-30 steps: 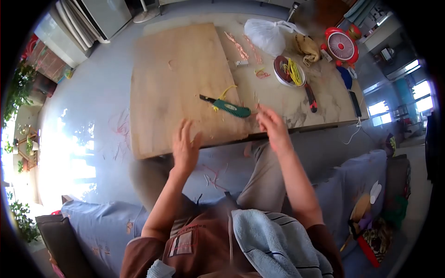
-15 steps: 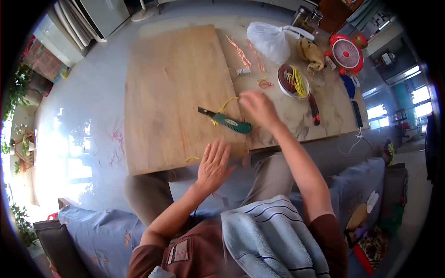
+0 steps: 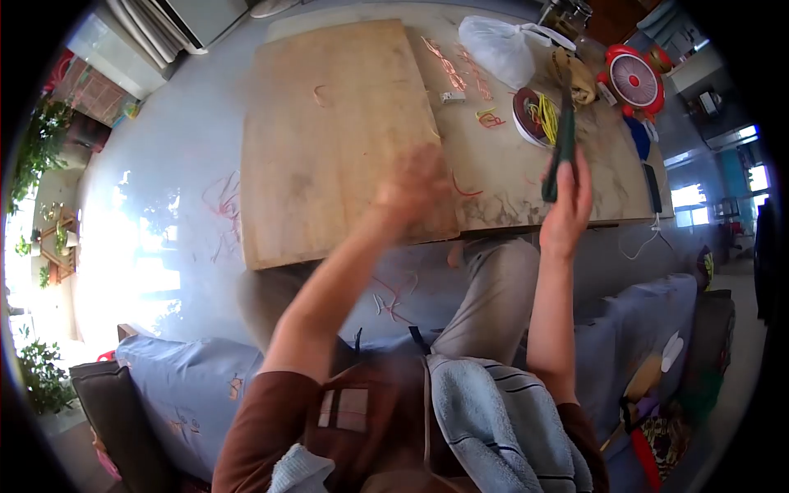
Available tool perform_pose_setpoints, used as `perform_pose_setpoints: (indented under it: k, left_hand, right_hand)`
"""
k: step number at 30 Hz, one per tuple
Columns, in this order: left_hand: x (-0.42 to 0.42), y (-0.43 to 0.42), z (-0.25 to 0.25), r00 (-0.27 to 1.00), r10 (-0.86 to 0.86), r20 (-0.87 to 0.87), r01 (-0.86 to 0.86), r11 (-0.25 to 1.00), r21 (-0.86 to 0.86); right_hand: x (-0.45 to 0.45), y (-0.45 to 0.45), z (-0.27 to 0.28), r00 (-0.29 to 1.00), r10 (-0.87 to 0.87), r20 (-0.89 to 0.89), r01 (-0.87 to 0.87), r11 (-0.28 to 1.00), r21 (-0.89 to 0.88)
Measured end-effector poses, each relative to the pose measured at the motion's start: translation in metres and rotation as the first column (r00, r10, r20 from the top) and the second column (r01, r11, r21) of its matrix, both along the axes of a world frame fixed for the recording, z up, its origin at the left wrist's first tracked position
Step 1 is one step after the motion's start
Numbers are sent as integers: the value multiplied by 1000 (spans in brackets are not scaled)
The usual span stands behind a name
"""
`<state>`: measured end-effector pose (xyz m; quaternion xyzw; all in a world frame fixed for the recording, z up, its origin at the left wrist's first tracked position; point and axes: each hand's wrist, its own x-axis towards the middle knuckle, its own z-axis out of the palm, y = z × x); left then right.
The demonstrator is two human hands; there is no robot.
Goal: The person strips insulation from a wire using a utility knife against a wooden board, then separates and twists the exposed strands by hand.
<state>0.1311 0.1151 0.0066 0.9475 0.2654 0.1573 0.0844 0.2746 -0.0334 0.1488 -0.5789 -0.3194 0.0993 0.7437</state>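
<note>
A green box-cutter knife [image 3: 562, 156] is gripped in my right hand [image 3: 569, 209], raised over the right part of the table with its dark blade pointing away from me. My left hand [image 3: 413, 187] is over the right edge of the wooden board [image 3: 329, 148]; motion smears its fingers, so whether they hold anything cannot be told. Close to its right lies a curved red wire [image 3: 466, 187] on the table. Beyond the knife, a round container [image 3: 520, 123] holds yellow and other coloured wires.
Stripped copper strands [image 3: 444, 64] lie beside the board, near a white plastic bag [image 3: 497, 51]. A red fan-shaped object [image 3: 634, 80] stands at the far right. A small wire bundle [image 3: 491, 120] rests on the table. Wire scraps [image 3: 390, 300] lie on the floor.
The knife, lying on the board before, is now in my right hand, up and to the right. My left hand has moved forward and right. The yellow wire by the knife has left its spot.
</note>
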Motion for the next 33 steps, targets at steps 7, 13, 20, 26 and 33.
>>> perform_pose_setpoints:
  k: [7,13,20,26,33]
  left_hand:
    - [-280,156,39,492,749,-444,-729,633,260]
    - [-57,44,46,977,-119,-179,122,993,5]
    - [24,143,-14,996,-12,-91,24,991,134]
    - [-180,227,6,471,806,-359,-822,548,153]
    - [-54,-69,44,971,-151,-183,153,988,-1]
  right_hand:
    - [12,-39,-58,991,-126,-55,120,987,-108]
    - [32,-16,-124,958,-244,149,282,895,-345]
    - [40,-5,-135,830,-80,552,473,625,-621]
    - [40,0,-143,766,0,642,490,647,-584]
    - [26,9,-138,705,-124,698,592,645,-484]
